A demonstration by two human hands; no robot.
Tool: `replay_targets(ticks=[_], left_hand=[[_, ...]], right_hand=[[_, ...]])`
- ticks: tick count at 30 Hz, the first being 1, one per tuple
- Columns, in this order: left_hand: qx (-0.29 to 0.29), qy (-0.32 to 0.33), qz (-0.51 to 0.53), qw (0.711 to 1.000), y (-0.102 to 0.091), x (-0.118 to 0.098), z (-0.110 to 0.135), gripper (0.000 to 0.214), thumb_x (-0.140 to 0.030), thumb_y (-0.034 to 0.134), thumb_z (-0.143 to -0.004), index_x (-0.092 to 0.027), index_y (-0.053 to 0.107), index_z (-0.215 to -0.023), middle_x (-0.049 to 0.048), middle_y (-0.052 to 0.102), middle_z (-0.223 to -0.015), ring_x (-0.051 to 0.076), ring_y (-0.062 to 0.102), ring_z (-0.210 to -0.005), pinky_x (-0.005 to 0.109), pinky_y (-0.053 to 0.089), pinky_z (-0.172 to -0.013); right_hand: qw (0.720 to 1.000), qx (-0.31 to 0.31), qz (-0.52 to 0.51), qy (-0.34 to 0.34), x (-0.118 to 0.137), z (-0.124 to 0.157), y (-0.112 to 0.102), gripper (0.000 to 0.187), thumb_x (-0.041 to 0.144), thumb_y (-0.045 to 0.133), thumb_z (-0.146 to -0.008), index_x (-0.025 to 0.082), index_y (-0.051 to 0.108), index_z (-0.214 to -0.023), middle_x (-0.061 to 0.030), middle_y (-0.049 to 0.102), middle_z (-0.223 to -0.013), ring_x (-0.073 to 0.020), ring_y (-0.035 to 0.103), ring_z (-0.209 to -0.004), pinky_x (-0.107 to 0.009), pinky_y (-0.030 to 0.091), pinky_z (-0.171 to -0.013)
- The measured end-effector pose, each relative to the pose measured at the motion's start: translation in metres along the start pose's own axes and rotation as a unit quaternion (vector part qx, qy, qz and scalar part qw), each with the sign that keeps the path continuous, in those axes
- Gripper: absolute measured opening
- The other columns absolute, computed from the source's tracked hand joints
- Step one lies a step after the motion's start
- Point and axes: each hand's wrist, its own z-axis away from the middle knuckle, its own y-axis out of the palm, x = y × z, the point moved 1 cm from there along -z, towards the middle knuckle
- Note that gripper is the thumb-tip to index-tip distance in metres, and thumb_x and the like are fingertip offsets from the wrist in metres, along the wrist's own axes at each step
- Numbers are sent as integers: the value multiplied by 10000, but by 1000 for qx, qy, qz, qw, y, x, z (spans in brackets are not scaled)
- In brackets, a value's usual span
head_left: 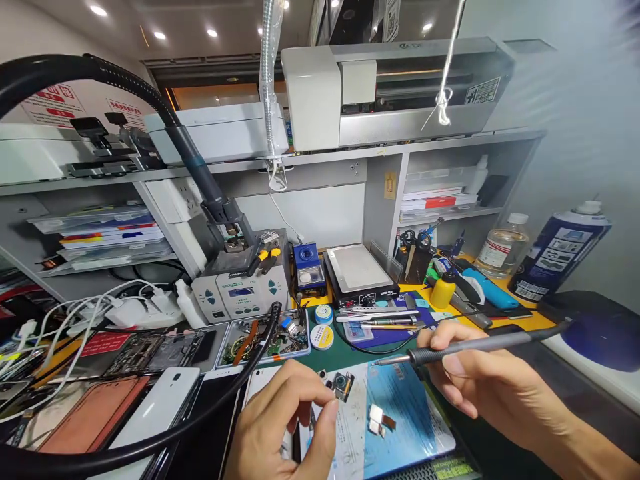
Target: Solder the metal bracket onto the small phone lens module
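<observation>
And here's the right hand (493, 379), wrapped in a pen grip around a soldering iron (495, 341), its metal tip (393, 360) aimed left toward the other hand and poised above the work sheet. Over to the left hand (280, 427): fingers curled, thumb and forefinger brought close together, though I can't tell whether anything is pinched between them. Just beyond those fingertips sits a small camera module (343, 384), its round lens facing up; contact with the finger is too close to call. Between the two hands, a white connector piece with a brown flex (377, 419) lies on the blue sheet (415, 417).

Straight ahead of the left hand, two round tins (321, 337) stand next to a tray of loose parts (273, 341), and behind that tray is the hot-air station (245, 293). Off to the left hand's left, an orange phone cover (93, 413) lies beside a white phone (150, 407), with a black hose (215, 423) sweeping across. Beyond the right hand, slim hand tools (380, 320) lie in a row, a yellow bottle (443, 293) stands just past them, and farther right there's a tall blue spray can (557, 250), leaning.
</observation>
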Motion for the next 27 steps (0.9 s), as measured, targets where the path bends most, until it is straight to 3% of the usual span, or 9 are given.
replay_targets(ticks=[5, 11, 27], left_hand=[[0, 19, -6, 1000, 2, 2, 0, 124, -123, 567, -918, -224, 601, -855, -5, 599, -759, 99, 491, -596, 229, 396, -538], [4, 31, -9, 999, 2, 3, 0, 142, -97, 566, -914, -230, 597, -874, -16, 585, -759, 91, 487, -600, 216, 417, -564], [34, 53, -30, 998, -3, 5, -3, 141, -86, 584, -897, -224, 606, -909, -26, 610, -794, 77, 537, -625, 192, 451, -565]], right_hand=[[1000, -2, 4, -2, -1, 2, -2, 199, 231, 898, -604, 227, 770, -756, -29, 728, -871, -113, 603, -425, -187, 428, -318], [1000, 12, 6, 16, 2, -1, 4, 223, 315, 923, -641, 212, 785, -784, -47, 726, -657, -93, 573, -376, -155, 423, -348], [999, -12, 5, 37, 4, -1, 6, 268, 345, 950, -625, 201, 785, -780, -64, 754, -640, -82, 559, -348, -139, 424, -340]])
